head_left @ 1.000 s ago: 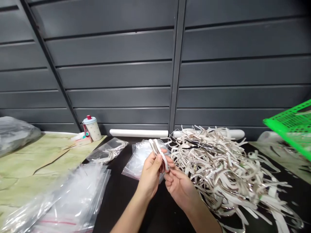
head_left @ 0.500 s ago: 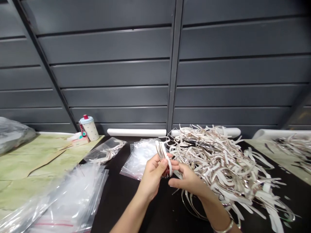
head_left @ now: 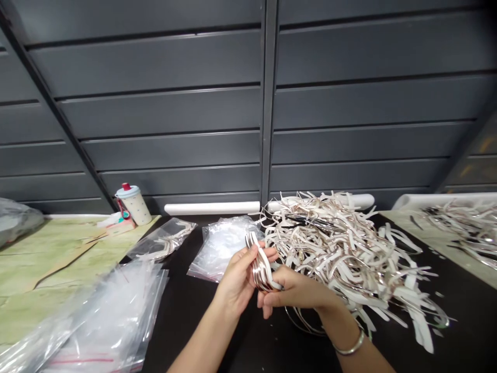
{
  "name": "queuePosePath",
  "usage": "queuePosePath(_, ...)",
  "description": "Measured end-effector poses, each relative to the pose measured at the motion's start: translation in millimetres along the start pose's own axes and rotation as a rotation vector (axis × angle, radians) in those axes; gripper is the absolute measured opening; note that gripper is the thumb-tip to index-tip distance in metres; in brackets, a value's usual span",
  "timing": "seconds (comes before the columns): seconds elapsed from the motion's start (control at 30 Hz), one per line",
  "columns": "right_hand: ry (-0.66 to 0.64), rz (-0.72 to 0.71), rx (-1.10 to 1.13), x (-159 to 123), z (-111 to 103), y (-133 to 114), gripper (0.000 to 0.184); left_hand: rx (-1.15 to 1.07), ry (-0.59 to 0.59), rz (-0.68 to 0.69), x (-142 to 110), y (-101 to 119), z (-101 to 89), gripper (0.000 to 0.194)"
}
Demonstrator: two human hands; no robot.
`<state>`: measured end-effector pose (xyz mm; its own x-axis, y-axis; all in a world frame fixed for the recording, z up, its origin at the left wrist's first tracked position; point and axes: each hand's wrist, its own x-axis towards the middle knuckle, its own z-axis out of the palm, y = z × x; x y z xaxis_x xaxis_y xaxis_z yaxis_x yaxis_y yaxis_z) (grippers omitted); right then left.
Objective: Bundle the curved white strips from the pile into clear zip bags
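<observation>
White-backed curved metal strips (head_left: 261, 269): light, springy, probably slippery. Left hand (head_left: 236, 282) grips them mid-curve; right hand (head_left: 297, 292) pinches the lower ends.

Bright even light, faint shadows; glare on plastic bags (head_left: 104, 316); edges bowed, wide-angle.

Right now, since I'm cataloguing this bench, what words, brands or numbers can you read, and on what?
No readable text anywhere.
Cup: dots only, no words.
Small pink item: coloured marks, too small to read.
Zip bags: red lines, no legible print.
White strips in the left hand and right hand: no text visible.
</observation>
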<state>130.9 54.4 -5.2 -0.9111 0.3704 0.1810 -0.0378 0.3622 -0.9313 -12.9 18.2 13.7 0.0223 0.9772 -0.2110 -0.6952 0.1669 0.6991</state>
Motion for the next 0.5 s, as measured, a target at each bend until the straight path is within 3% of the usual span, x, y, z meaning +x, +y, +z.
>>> queuePosePath(0.33,-0.159,0.027,0.383,5.4,4.1,8.2,0.036,0.116,0.02,-0.035,-1.2,-14.2,4.9,0.023)
queuePosePath(0.5,-0.116,0.042,0.483,8.0,10.5,13.2,0.036,0.221,-0.049,-0.01,-1.3,-20.0,4.2,0.032)
